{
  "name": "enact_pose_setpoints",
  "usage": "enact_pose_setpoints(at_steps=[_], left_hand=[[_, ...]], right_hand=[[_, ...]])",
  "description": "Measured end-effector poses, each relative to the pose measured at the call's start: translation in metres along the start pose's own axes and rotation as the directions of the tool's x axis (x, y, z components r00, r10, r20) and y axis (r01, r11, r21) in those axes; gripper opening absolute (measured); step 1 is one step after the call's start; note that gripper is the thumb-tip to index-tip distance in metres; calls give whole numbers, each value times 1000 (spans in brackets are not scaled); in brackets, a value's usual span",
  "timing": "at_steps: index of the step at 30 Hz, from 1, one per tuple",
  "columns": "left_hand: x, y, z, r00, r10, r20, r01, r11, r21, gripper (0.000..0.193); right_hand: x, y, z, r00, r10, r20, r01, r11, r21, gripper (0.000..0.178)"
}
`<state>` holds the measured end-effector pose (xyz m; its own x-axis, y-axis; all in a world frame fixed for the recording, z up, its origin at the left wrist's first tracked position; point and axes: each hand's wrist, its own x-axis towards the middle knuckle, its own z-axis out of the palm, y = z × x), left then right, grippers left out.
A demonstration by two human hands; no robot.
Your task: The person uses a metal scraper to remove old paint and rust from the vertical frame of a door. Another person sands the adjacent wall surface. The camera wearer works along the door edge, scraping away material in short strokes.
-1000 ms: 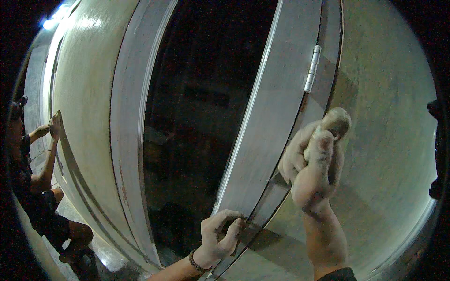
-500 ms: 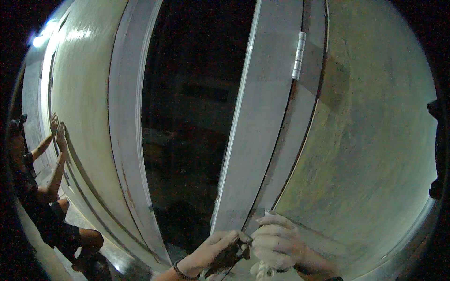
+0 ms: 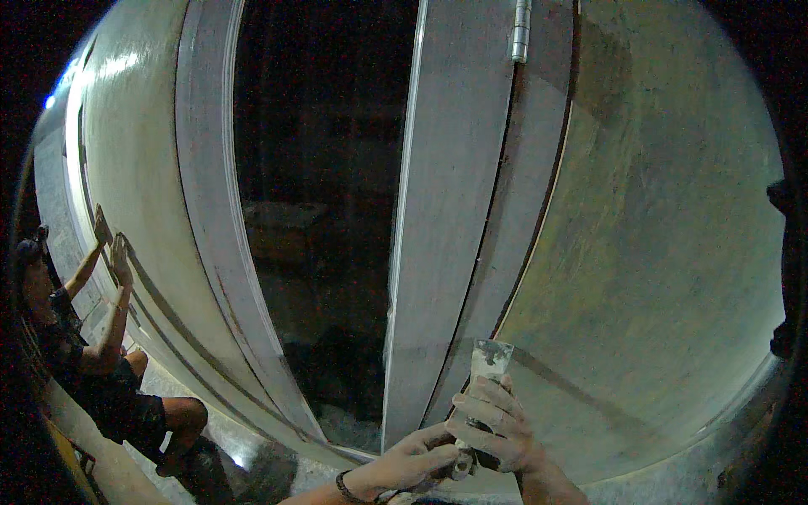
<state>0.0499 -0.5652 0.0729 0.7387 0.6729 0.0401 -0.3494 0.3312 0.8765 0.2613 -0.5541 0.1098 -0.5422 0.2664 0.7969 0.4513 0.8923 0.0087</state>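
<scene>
My right hand (image 3: pixel 492 425) is wrapped around a putty knife (image 3: pixel 491 357), its flat blade pointing up out of the fist. The blade is smeared with pale residue, and pale powder coats the fingers. Close against it on the left is my left hand (image 3: pixel 408 463), with a dark bracelet on the wrist. Its fingers are closed near the lower end of the knife's handle; what lies in them is hidden. Both hands are low in front of the grey door frame (image 3: pixel 450 227) and the greenish plastered wall (image 3: pixel 656 278), apparently apart from both.
A metal hinge (image 3: pixel 521 32) sits high on the frame, beside a dark glass panel (image 3: pixel 324 185). At far left another person (image 3: pixel 93 353) crouches with both hands against a pale wall (image 3: pixel 139 185). A shiny floor (image 3: pixel 244 446) shows below.
My right hand has tipped up, so the putty knife's blade now shows clearly. The view has shifted downward. The other person's hands remain at the wall.
</scene>
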Motion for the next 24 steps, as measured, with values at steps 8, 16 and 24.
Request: enact_pose_setpoints(at_steps=[8, 16, 24], left_hand=[[2, 15, 14, 975, 219, -28, -162, 794, 586, 30], [-15, 16, -2, 988, 109, -114, -47, 894, 445, 31], [-7, 4, 14, 950, 180, -257, -21, 854, 519, 35]], right_hand=[[4, -26, 17, 471, 877, -96, -383, 301, 873, 35], [52, -36, 39, 403, 898, 178, -466, 34, 884, 38], [62, -34, 35, 428, 889, 161, -515, 94, 852, 42]])
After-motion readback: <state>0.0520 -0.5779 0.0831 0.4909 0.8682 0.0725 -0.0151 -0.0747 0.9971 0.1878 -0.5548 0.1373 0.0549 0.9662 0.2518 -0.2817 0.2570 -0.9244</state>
